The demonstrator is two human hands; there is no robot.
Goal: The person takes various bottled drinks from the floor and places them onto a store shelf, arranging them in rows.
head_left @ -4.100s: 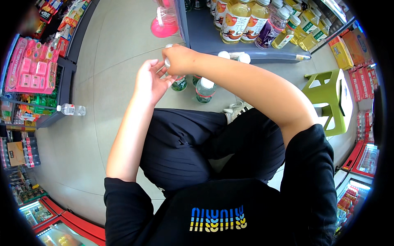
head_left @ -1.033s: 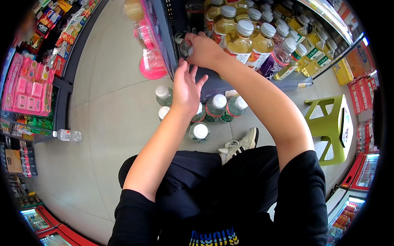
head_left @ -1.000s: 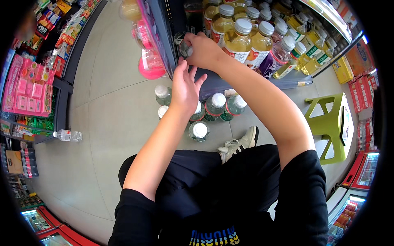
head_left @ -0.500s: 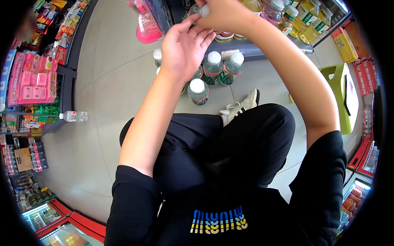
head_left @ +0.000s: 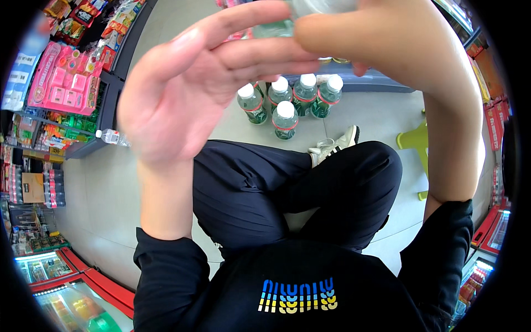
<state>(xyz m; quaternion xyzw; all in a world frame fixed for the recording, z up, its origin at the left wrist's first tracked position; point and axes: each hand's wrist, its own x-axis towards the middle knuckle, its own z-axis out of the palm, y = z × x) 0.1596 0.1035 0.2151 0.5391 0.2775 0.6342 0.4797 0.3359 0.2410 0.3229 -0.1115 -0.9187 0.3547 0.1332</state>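
Close to the camera at the top edge is a clear plastic bottle (head_left: 276, 29) with a blurred white cap (head_left: 323, 5); the rest is hidden or cut off. My right hand (head_left: 354, 39) is closed round it near the cap. My left hand (head_left: 188, 83) reaches in from the left, thumb above the bottle and fingers below, curved about its side; the exact contact is hidden. On the floor ahead, several similar bottles stand upright in a group, with white caps and green-printed bodies. The nearest bottle (head_left: 285, 120) is in front of my crossed legs (head_left: 265, 177).
A grey shelf base (head_left: 376, 80) lies behind the bottle group. At the left are shelves with a pink toy set (head_left: 66, 86), and a clear bottle (head_left: 112, 136) lying on the floor. A green stool (head_left: 415, 141) stands at the right, beyond my shoe (head_left: 334, 146). Red-edged freezers (head_left: 91, 279) are lower left.
Both hands have come nearer to the camera, bringing the bottle away from the shelf. My left hand has moved left and turned, its thumb and fingers now about the bottle.
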